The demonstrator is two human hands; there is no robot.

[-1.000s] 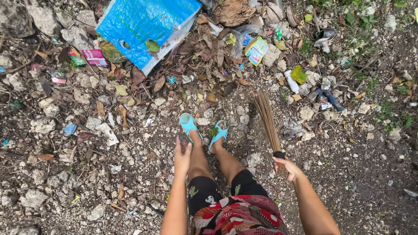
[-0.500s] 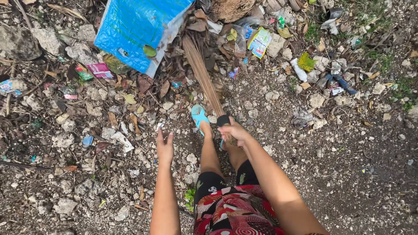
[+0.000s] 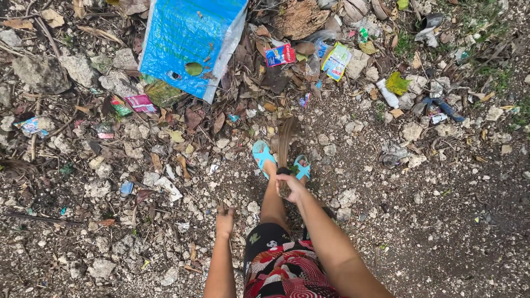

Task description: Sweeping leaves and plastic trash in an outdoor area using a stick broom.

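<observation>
Two hands, right hand [image 3: 291, 186] gripping broom [image 3: 285, 144], left hand [image 3: 224, 221] loose, littered gravel ground [image 3: 441, 221]

The broom [image 3: 285, 144] shows only as a motion-blurred brown streak between the feet, its handle hidden inside the right hand [image 3: 291, 186]. The blue sack [image 3: 187, 41] at the far side is cut off by the top edge. Both arms and the patterned shorts [image 3: 284, 270] run off the near edge.

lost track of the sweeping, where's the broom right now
In the head view the stick broom is at centre, held by the right hand, its bristles pointing forward between the two blue sandals.
</observation>
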